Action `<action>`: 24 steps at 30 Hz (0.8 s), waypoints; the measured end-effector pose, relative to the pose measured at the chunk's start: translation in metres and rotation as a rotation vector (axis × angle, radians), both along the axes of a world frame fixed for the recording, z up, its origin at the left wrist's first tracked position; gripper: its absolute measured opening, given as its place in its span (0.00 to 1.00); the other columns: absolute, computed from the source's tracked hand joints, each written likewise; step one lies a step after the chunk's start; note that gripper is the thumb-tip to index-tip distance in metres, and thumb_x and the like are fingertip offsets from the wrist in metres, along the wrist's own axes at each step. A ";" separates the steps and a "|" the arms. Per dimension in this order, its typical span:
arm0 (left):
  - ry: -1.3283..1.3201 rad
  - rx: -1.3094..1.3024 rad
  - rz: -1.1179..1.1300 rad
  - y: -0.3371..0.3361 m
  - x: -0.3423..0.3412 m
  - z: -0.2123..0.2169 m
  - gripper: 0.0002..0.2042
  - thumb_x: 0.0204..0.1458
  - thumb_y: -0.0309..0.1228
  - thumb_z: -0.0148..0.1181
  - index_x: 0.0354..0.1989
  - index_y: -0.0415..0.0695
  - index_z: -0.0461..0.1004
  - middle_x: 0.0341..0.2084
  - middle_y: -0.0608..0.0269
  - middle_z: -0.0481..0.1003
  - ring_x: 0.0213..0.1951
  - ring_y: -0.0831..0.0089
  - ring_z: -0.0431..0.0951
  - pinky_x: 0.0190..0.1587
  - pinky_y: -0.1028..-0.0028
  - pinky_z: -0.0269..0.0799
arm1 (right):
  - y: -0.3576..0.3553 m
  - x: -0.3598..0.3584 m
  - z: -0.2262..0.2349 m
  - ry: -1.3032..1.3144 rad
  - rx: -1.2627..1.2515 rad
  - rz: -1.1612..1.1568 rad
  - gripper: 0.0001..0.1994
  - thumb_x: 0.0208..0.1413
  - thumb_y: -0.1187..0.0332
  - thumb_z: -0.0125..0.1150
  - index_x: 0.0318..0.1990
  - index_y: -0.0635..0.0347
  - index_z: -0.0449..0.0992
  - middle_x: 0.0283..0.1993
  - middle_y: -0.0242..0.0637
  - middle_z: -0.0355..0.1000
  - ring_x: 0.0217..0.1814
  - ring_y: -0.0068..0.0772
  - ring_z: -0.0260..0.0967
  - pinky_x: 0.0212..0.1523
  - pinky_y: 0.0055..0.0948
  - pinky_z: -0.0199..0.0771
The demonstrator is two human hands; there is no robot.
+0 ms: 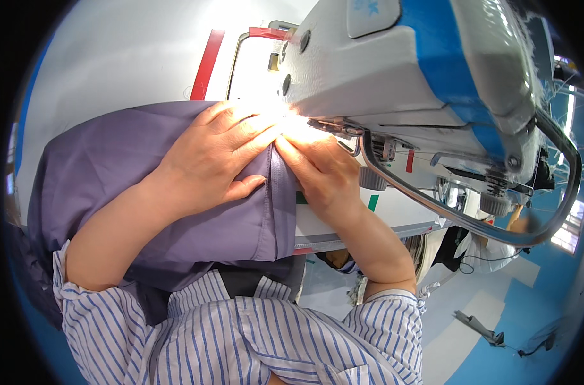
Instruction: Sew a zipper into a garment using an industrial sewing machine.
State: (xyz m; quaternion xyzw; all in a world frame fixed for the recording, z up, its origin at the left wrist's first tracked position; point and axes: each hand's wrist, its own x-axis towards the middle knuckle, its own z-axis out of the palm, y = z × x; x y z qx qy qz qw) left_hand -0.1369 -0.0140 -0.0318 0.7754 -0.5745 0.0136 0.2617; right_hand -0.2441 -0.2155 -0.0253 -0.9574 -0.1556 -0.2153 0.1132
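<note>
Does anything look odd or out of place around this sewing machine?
Nothing looks spilled or broken. One oddity: bright glare beside the sewing machine washes out parts of the left hand and right hand, hiding how they meet the purple fabric. Pale fluff seems to line the machine's right edge.

At eleven o'clock, red strip (pixel 206 67) flat on the white tabletop (pixel 131 64). At three o'clock, short green strip (pixel 373 203), and bright panes (pixel 566 232) near the rim. At four o'clock, small dark-grey object (pixel 481 328) lying on blue-and-pale floor (pixel 526 343).
</note>
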 end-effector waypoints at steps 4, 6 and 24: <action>0.002 -0.023 0.003 0.001 0.003 0.000 0.31 0.47 0.40 0.69 0.60 0.41 0.69 0.59 0.57 0.69 0.63 0.59 0.65 0.68 0.57 0.58 | 0.003 0.001 0.001 -0.045 -0.005 -0.034 0.19 0.41 0.76 0.63 0.45 0.59 0.82 0.48 0.34 0.78 0.48 0.36 0.77 0.46 0.32 0.79; 0.009 -0.028 0.001 0.002 0.004 -0.002 0.31 0.47 0.40 0.69 0.59 0.41 0.69 0.59 0.57 0.69 0.63 0.58 0.65 0.68 0.56 0.58 | 0.004 0.001 -0.002 -0.005 0.040 -0.052 0.20 0.40 0.76 0.63 0.46 0.59 0.82 0.49 0.34 0.78 0.48 0.36 0.76 0.45 0.31 0.79; 1.567 -0.171 0.081 0.020 -0.070 0.043 0.39 0.57 0.28 0.64 0.72 0.35 0.47 0.55 0.50 0.71 0.38 0.73 0.77 0.39 0.75 0.75 | 0.064 -0.093 -0.014 0.171 0.453 0.567 0.20 0.48 0.72 0.62 0.52 0.56 0.78 0.26 0.28 0.62 0.25 0.24 0.67 0.24 0.25 0.70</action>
